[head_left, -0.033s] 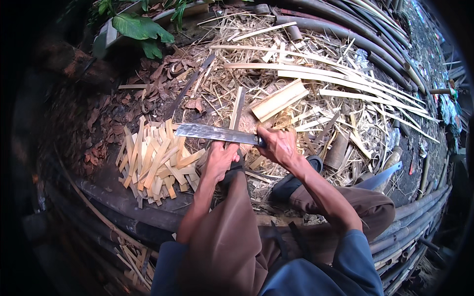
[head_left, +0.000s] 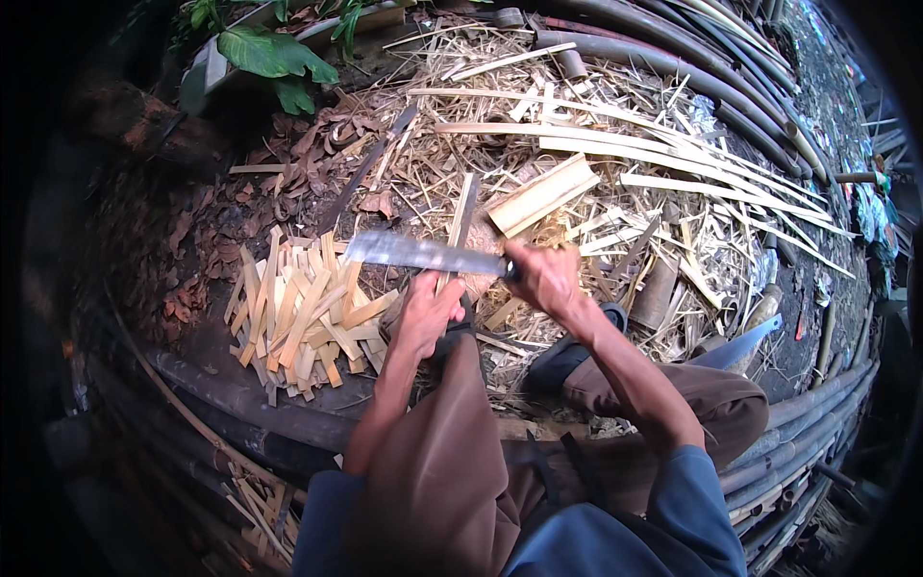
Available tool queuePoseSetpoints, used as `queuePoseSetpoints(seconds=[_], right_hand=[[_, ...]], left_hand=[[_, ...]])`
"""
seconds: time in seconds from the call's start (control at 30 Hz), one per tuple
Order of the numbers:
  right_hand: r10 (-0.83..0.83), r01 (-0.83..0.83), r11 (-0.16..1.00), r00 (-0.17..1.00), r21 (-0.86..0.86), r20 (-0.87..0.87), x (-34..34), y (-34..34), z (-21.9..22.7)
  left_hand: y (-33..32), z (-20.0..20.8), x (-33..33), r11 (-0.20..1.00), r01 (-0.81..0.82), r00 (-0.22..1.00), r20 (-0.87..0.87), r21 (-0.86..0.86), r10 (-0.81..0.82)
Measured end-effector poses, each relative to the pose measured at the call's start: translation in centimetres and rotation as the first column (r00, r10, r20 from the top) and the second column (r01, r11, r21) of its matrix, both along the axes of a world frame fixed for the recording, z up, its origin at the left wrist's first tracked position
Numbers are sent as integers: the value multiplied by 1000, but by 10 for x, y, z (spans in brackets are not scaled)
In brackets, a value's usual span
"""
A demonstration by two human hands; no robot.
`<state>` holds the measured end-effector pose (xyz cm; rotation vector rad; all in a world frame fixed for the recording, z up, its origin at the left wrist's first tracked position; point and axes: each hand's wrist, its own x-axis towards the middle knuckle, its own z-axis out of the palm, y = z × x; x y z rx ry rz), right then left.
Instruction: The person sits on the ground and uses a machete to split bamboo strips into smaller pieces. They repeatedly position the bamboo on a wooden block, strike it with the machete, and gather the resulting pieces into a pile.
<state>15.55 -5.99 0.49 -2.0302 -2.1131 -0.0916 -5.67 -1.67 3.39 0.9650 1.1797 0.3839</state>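
Note:
My right hand [head_left: 550,281] is closed round the dark handle of a machete [head_left: 423,254]. Its broad blade points left and is smeared by motion. Just below it, my left hand [head_left: 429,310] grips the near end of a bamboo strip [head_left: 464,207], pale on one side and dark on the other. The blade crosses over this strip right beside my left fingers; whether it touches cannot be told. Left of that hand lies a heap of short split bamboo strips [head_left: 303,308]. Beyond my right hand rests a wider split bamboo piece [head_left: 543,195].
Long pale bamboo strips [head_left: 663,149] stretch across shavings at the far right. Dark bamboo poles [head_left: 663,58] lie behind them, and more poles [head_left: 260,413] run along the near side. A saw blade [head_left: 738,344] sticks out near my right knee. A leafy plant [head_left: 274,53] hangs at the far left.
The machete blade has shifted slightly, its tip end a little higher, and is now blurred. My left hand and the bamboo strip have barely moved.

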Motion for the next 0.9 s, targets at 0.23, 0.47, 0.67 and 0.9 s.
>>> queuePoseSetpoints(seconds=[0.23,0.47,0.67,0.9], right_hand=[[-235,217,972,881,-91,-410,73,8,-5],[106,-57,986,940,156,-324,30,0,-3],[-525,361,851,611,-381,-593,99,-7,-25],[-776,247,626,292,-740,-559,-5,-77,-82]], left_hand=[[-30,13,-19,993,-21,953,299,-114,54],[-2,17,3,932,-48,844,485,-359,230],[-13,14,-30,963,-33,896,420,-268,147],[15,-13,5,977,-188,858,467,-103,214]])
